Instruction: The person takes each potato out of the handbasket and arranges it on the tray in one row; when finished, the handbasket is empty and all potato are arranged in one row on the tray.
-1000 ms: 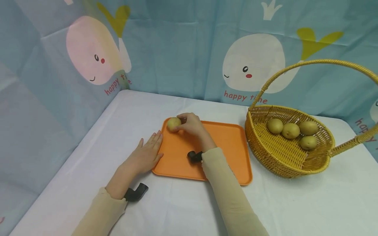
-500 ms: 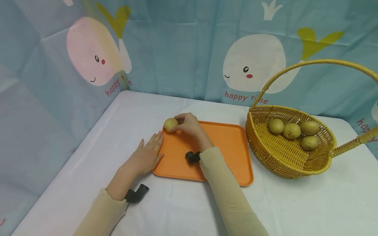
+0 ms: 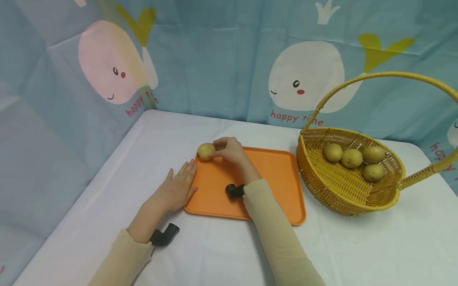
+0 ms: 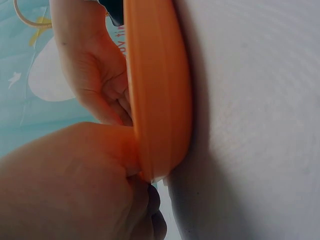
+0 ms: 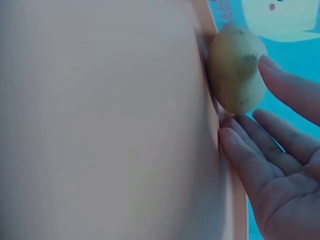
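A pale yellow potato [image 3: 206, 151] sits in the far left corner of the orange tray [image 3: 264, 171]. My right hand [image 3: 230, 151] is at the potato's right side. In the right wrist view, its thumb tip meets the potato [image 5: 237, 70], while the other fingers [image 5: 245, 155] lie loosely extended just below it. My left hand [image 3: 177, 186] lies flat along the tray's left edge, fingers stretched forward and thumb at the rim. In the left wrist view, the left hand [image 4: 75, 180] is right against the tray's side wall [image 4: 160, 90].
A yellow wicker basket [image 3: 329, 190] with a tall arched handle stands right of the tray, holding several potatoes [image 3: 352, 158]. White cloth [image 3: 214, 250] covers the table. A light blue printed curtain [image 3: 214, 71] hangs behind and at the left.
The potato has moved a little left into the tray's corner, with the right hand beside it. The right fingers have since drawn back slightly. My left hand stays in place.
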